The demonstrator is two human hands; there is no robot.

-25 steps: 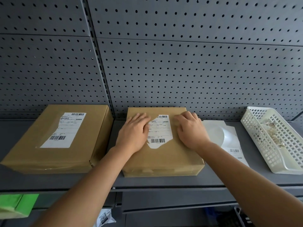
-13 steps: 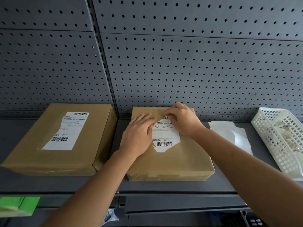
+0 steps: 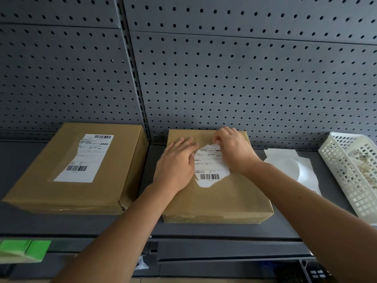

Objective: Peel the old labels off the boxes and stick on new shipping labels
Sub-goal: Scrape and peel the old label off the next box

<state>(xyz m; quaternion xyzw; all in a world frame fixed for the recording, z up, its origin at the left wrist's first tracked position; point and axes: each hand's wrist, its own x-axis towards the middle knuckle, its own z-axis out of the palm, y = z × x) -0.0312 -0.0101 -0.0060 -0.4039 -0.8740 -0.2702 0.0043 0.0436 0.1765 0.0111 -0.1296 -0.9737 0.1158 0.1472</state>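
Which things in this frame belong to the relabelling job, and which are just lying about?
Job: middle box, torn label, right hand pinching its top edge, left hand flat on the box, left box, second label, white sheets (probably label stock).

Lying about: white basket holding scraps, green packet at lower left.

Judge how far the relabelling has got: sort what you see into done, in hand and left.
Done: no box is finished; both old labels are only partly torn. In hand: the left hand presses the middle box while the right hand pinches the top edge of its torn label. Left: the left box label, then new labels.
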